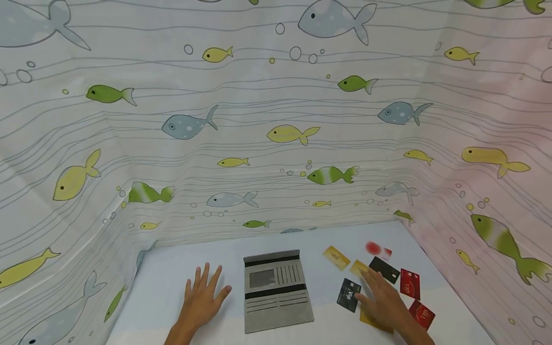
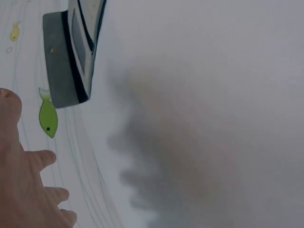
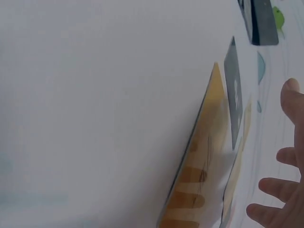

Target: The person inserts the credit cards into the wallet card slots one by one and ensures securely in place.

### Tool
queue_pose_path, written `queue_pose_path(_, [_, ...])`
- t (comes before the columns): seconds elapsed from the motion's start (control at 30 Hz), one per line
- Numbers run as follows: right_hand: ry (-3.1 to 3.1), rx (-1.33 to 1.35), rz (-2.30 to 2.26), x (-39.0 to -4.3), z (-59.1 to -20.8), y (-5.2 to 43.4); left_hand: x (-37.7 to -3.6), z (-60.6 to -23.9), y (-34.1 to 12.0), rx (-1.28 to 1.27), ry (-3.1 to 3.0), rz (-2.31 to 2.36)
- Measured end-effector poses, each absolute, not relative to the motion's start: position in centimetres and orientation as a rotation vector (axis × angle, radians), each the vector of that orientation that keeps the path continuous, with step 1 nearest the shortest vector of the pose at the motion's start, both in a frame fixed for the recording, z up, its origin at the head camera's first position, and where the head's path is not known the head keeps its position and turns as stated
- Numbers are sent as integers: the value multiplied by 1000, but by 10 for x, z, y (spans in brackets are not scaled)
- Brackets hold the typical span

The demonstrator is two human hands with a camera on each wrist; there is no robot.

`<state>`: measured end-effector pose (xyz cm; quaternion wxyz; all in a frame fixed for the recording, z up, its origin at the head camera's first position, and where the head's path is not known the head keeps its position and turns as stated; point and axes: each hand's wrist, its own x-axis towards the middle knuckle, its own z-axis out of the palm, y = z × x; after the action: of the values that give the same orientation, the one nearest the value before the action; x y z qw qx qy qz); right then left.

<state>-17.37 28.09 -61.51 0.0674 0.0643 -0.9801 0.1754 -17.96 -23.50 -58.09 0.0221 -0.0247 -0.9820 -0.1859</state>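
Note:
A grey wallet (image 1: pixel 278 314) lies unfolded on the table, with card slots, a clear window and black bands. My left hand (image 1: pixel 201 299) is spread to the left of it, holding nothing; the left wrist view shows its fingers (image 2: pixel 45 159) apart from the wallet and its shadow on the white surface. On the other side, my right hand (image 1: pixel 383 299) hovers with extended fingers over scattered cards. Beneath it is a gold card (image 3: pixel 202 156), partly hidden in the head view. A black Vip card (image 1: pixel 348 295) lies by its thumb, and another gold card (image 1: pixel 358 267) at its fingertips.
Around the right hand lie a black card (image 1: pixel 385 270), two red VIP cards (image 1: pixel 410 282), a gold card (image 1: pixel 336 258) and a red-and-white card (image 1: pixel 374 248). Fish-patterned sheeting (image 1: pixel 276 182) rises behind and at both sides of the white table (image 1: pixel 207 249).

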Motion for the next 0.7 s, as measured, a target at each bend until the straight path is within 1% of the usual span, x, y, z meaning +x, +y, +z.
queue_pose_path(0.43, [-2984, 284, 640, -168, -614, 260, -171, -589, -216, -141, -3053, -691])
queue_pose_path(0.53, [-2988, 334, 661, -167, -613, 254, -169, -593, -213, -201, -3062, -756])
queue_pose_path(0.7, [-2994, 411, 698, -163, -612, 241, -166, -597, -205, -383, -3056, -854])
